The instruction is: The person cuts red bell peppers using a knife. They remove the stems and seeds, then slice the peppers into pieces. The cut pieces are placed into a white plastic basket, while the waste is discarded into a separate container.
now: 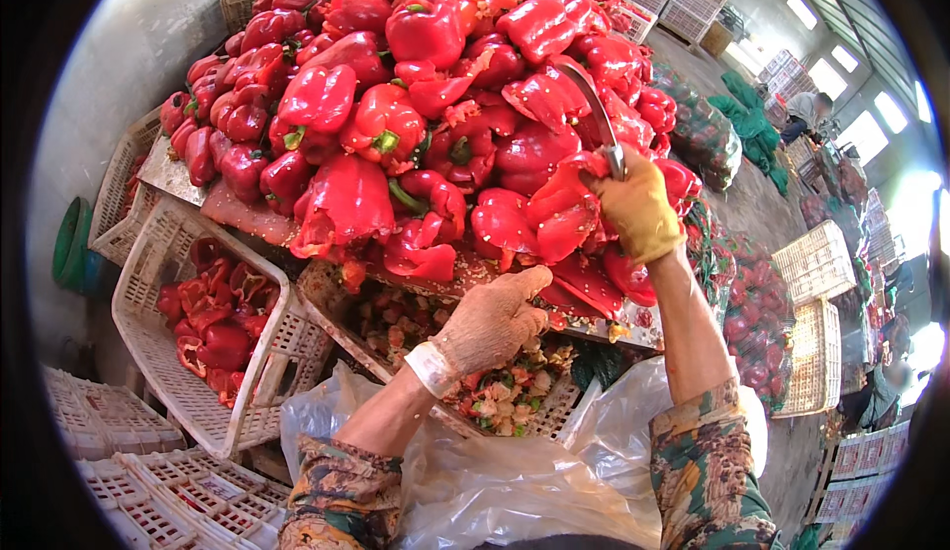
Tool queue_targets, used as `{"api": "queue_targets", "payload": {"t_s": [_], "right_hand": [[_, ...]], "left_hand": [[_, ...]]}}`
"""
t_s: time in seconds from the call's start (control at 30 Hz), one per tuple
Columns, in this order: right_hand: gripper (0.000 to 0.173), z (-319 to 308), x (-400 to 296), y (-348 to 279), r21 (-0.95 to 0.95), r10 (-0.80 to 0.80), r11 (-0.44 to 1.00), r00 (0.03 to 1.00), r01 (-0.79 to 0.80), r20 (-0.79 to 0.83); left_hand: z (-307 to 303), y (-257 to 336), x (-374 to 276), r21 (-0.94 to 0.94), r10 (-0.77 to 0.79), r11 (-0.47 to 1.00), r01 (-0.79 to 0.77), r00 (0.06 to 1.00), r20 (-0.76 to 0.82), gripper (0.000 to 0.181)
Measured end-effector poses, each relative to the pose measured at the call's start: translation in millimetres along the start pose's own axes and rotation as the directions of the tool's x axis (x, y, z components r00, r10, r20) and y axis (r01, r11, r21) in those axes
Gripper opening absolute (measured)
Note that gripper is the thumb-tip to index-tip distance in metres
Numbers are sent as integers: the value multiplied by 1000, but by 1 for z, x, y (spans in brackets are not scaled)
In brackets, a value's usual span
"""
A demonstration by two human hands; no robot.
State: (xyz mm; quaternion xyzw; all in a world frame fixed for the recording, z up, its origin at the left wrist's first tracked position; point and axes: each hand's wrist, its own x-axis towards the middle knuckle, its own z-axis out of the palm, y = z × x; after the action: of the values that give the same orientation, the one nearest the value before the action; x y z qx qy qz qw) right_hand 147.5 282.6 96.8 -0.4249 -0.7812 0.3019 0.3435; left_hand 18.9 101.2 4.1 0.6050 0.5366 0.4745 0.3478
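My right hand (637, 209), in a yellowish work glove, grips a knife with a curved metal blade (590, 94) that points up and away over the peppers. Its fingers also touch a cut piece of red bell pepper (568, 205); whether they hold it is unclear. My left hand (493, 320), in an orange-brown glove with a white cuff, hovers near the table's front edge. Thumb and index finger are apart there, with nothing seen between them. A big heap of red bell peppers (427, 27), whole and broken, covers the table (245, 209).
Below the table edge, a crate (349, 335) holds cores and seeds. A white plastic crate (267, 268) of cut peppers stands at left. Clear plastic sheeting (519, 483) covers my lap. Net bags of peppers (757, 320) and stacked crates (813, 261) line the right; people work farther off.
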Motion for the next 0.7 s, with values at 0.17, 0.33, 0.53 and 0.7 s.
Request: {"api": "queue_targets", "payload": {"t_s": [0.17,0.33,0.53,0.7], "right_hand": [[12,-2,-42,37,246,143,958,989,-150,47],[18,3,-71,14,309,192,927,977,-213,97],[24,10,-96,2,571,-77,820,996,40,41],[14,11,-75,-12,652,143,743,988,-149,63]], "left_hand": [[16,15,11,-628,-393,674,390,908,142,45],[20,-3,16,-827,-329,500,257,940,94,33],[11,13,16,-869,-221,481,117,975,10,31],[-4,28,15,-859,-113,511,-42,987,-115,34]]}}
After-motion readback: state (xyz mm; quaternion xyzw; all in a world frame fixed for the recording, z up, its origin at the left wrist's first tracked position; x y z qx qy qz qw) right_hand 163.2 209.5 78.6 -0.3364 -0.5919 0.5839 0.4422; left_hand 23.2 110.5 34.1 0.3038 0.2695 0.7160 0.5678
